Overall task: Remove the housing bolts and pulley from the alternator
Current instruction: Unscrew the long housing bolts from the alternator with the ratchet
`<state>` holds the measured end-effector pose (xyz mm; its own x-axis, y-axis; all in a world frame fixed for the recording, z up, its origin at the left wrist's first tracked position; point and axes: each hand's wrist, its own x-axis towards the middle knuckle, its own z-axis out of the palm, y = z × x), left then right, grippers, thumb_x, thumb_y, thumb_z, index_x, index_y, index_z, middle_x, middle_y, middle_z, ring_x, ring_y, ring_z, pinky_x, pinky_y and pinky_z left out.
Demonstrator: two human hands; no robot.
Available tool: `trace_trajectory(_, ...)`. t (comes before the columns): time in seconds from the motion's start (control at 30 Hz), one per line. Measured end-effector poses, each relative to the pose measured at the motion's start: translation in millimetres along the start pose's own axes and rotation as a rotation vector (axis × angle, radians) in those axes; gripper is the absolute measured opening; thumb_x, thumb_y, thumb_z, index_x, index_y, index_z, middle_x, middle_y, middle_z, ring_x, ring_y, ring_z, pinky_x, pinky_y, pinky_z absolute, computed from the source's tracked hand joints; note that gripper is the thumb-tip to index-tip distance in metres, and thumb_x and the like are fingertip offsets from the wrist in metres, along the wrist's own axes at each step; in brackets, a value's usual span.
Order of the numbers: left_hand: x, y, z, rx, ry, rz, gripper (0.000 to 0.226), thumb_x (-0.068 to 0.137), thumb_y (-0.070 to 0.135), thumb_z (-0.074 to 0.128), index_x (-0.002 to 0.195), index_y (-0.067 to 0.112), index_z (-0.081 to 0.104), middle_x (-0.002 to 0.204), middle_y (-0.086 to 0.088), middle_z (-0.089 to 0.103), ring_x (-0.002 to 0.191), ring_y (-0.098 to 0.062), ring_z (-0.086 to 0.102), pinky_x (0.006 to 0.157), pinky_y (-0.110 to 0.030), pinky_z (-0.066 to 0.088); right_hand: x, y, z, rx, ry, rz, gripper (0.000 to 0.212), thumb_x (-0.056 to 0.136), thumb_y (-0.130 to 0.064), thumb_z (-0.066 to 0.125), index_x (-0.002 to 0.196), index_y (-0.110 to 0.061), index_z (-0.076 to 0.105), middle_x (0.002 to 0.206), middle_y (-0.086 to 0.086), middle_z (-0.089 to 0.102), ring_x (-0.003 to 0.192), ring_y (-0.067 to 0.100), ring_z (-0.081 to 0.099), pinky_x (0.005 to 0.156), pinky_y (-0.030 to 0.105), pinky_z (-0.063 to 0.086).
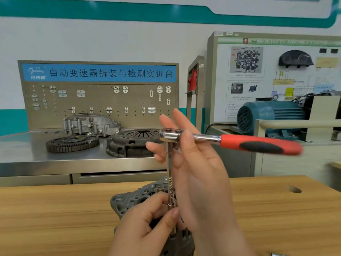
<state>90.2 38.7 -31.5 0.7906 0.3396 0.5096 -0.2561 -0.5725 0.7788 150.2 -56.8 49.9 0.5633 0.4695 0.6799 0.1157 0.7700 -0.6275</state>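
Alternator (132, 198) stands on the wooden bench (55, 209) at 6 o'clock in the view, largely covered by both hands. An extension bar (169, 163) rises upright from it to the ratchet (168, 135), whose red handle points to 3 o'clock. The left hand (145, 224) curls fingers and thumb round the bar's lower end, probably to keep the socket seated on a housing bolt; the bolt itself is hidden. The right hand (199, 172) is spread wide, fingers straight, beside the ratchet head, likely steadying rather than gripping it. A drawer (118, 179) in the steel bench (36, 154) at 9 o'clock stands slightly ajar; its contents cannot be seen.
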Motion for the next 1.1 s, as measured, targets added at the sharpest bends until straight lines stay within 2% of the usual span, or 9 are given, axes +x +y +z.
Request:
trace_trajectory(0.13, -1.0, 0.8, -0.8, 0.084, 0.010, 0.052, 0.041, 0.074, 0.069, 0.048, 0.107, 0.047, 0.060, 0.093, 0.012, 0.071, 0.090, -0.009, 0.068, 0.089, -0.044, 0.055, 0.5, 0.5, -2.1, 0.033, -0.004, 0.098, 0.043, 0.085, -0.050, 0.048, 0.114, -0.022, 0.064, 0.104, 0.004, 0.075, 0.077, 0.019, 0.072, 0.076, 0.028, 0.057)
trace_trajectory(0.23, -0.1, 1.9, 0.1, 0.029, 0.005, -0.005, 0.038, 0.070, 0.065, 0.051, 0.104, 0.051, 0.062, 0.090, 0.018, 0.074, 0.088, -0.007, 0.070, 0.090, -0.042, 0.055, 0.0, 1.2, -0.3, -0.069, -0.016, 0.057, 0.030, 0.085, -0.045, 0.056, 0.108, -0.032, 0.071, 0.107, -0.006, 0.074, 0.084, 0.012, 0.068, 0.076, 0.026, 0.053)
trace_trajectory(0.37, 0.9, 1.9, 1.4, -0.033, -0.014, -0.042, 0.037, 0.070, 0.061, 0.055, 0.102, 0.046, 0.065, 0.086, 0.009, 0.076, 0.086, -0.011, 0.071, 0.090, -0.048, 0.054, -2.4, 1.5, -0.4, -0.181, -0.015, -0.056, 0.028, 0.082, -0.034, 0.064, 0.108, -0.043, 0.072, 0.105, -0.018, 0.071, 0.094, 0.006, 0.066, 0.089, 0.036, 0.051)
trace_trajectory(0.5, 0.3, 3.1, -0.3, 0.011, -0.025, -0.018, 0.039, 0.071, 0.066, 0.050, 0.103, 0.047, 0.062, 0.084, 0.012, 0.075, 0.082, -0.008, 0.070, 0.087, -0.047, 0.054, 0.6, -0.6, -1.4, -0.025, -0.012, 0.033, 0.027, 0.089, -0.040, 0.054, 0.111, -0.034, 0.068, 0.115, -0.010, 0.071, 0.085, 0.016, 0.071, 0.075, 0.024, 0.054)
trace_trajectory(0.63, -1.3, 4.4, -3.0, 0.038, -0.032, 0.001, 0.041, 0.073, 0.070, 0.047, 0.106, 0.049, 0.061, 0.090, 0.005, 0.074, 0.088, -0.015, 0.069, 0.090, -0.048, 0.053, 1.1, -0.1, -5.3, 0.057, 0.004, 0.117, 0.045, 0.087, -0.050, 0.045, 0.115, -0.020, 0.063, 0.103, 0.004, 0.075, 0.074, 0.017, 0.071, 0.072, 0.028, 0.055)
trace_trajectory(0.7, -0.7, 4.5, -2.8, 0.009, -0.028, -0.015, 0.039, 0.070, 0.066, 0.051, 0.102, 0.047, 0.063, 0.087, 0.003, 0.075, 0.087, -0.020, 0.070, 0.090, -0.050, 0.053, 1.5, 1.5, -4.2, 0.003, 0.015, 0.085, 0.036, 0.087, -0.050, 0.053, 0.110, -0.027, 0.069, 0.107, 0.001, 0.074, 0.081, 0.016, 0.070, 0.071, 0.026, 0.055)
trace_trajectory(0.87, 1.6, 5.6, -1.1, 0.022, -0.021, -0.038, 0.039, 0.064, 0.067, 0.049, 0.099, 0.054, 0.059, 0.080, 0.015, 0.075, 0.080, -0.003, 0.069, 0.081, -0.033, 0.053, -0.2, 1.1, -3.6, -0.226, 0.009, -0.074, 0.030, 0.081, -0.046, 0.063, 0.111, -0.049, 0.068, 0.112, -0.018, 0.069, 0.098, 0.010, 0.067, 0.084, 0.033, 0.049)
trace_trajectory(0.97, -0.7, 7.1, -2.0, 0.040, -0.012, -0.018, 0.039, 0.069, 0.069, 0.047, 0.100, 0.049, 0.060, 0.078, 0.010, 0.074, 0.079, -0.012, 0.069, 0.083, -0.043, 0.055, 0.6, 0.6, -1.7, -0.062, -0.007, -0.023, 0.026, 0.086, -0.039, 0.060, 0.109, -0.039, 0.071, 0.117, -0.013, 0.070, 0.088, 0.015, 0.071, 0.076, 0.025, 0.053)
trace_trajectory(1.1, -1.9, 5.6, -3.5, 0.057, -0.012, -0.005, 0.041, 0.071, 0.070, 0.048, 0.105, 0.050, 0.061, 0.086, 0.000, 0.072, 0.084, -0.018, 0.069, 0.087, -0.047, 0.054, 1.3, -0.5, -2.7, 0.071, 0.001, 0.086, 0.042, 0.086, -0.051, 0.047, 0.115, -0.024, 0.064, 0.108, 0.001, 0.074, 0.072, 0.017, 0.071, 0.076, 0.029, 0.056)
